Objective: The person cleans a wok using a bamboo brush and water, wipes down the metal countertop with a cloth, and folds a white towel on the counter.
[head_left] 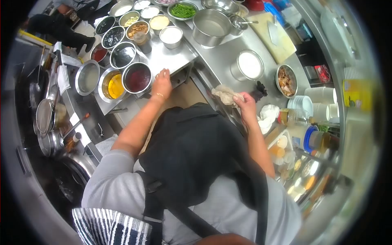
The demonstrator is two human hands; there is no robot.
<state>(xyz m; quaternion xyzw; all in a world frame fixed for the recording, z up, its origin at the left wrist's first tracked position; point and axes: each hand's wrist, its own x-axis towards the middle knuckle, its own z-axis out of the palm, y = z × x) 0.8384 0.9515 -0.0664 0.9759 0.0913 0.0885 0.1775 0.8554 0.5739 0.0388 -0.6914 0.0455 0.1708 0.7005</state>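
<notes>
My left hand is at the edge of the steel counter, just right of a pot of dark red liquid. Its fingers are bent together, and anything inside them is too small to make out. In my right hand is a crumpled beige cloth, pinched between thumb and fingers above the edge of the right-hand counter. Beyond it stands a steel container of white contents. A black crumpled item lies just to the right of the cloth.
Pots and bowls crowd the left counter, among them one with yellow liquid. A large steel pot, a cutting board with a cleaver and a bowl of brown pieces stand right. Another person is at upper left.
</notes>
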